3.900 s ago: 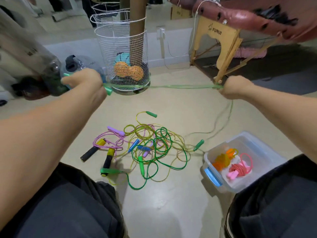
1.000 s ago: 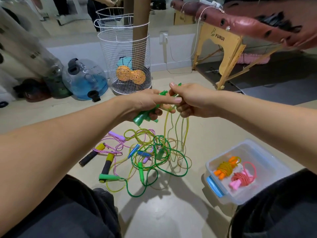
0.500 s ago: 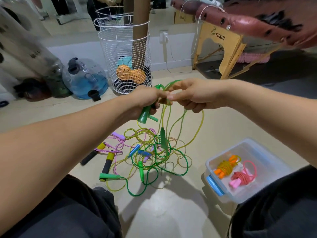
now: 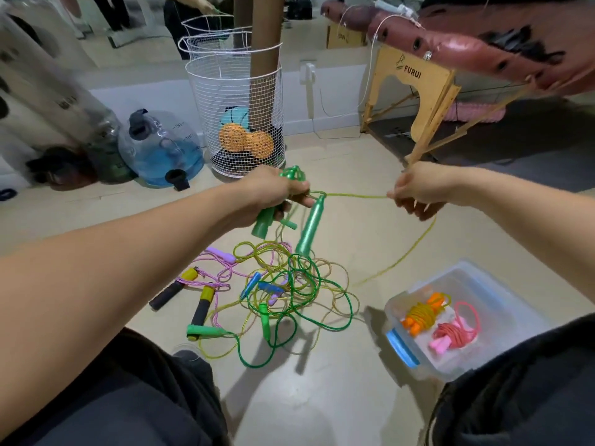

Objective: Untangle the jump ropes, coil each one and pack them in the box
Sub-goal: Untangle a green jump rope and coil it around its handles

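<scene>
1. We see the left hand point(image 4: 273, 193) with its fingers curled round a green handle point(image 4: 262, 225) and a bunch of coiled yellow-green rope point(image 4: 354, 196). The handle's long axis slants down and to the left, free end lowest.
2. A second green handle point(image 4: 309, 228) hangs just below that hand, nearly upright, its wide end down over the tangle point(image 4: 289, 294) on the floor point(image 4: 322, 397).
3. The right hand point(image 4: 418, 194) pinches the rope, which runs taut and nearly level between the hands, then trails down to the floor.
4. Half a second ago our hands were touching; now they are well apart, and the rope is stretched between them.
5. In the clear box point(image 4: 502, 300), at the lower right, we count two coiled ropes: one orange point(image 4: 421, 313), one pink point(image 4: 454, 334).
6. Two black-and-yellow handles point(image 4: 203, 305) lie left of the tangle.
</scene>
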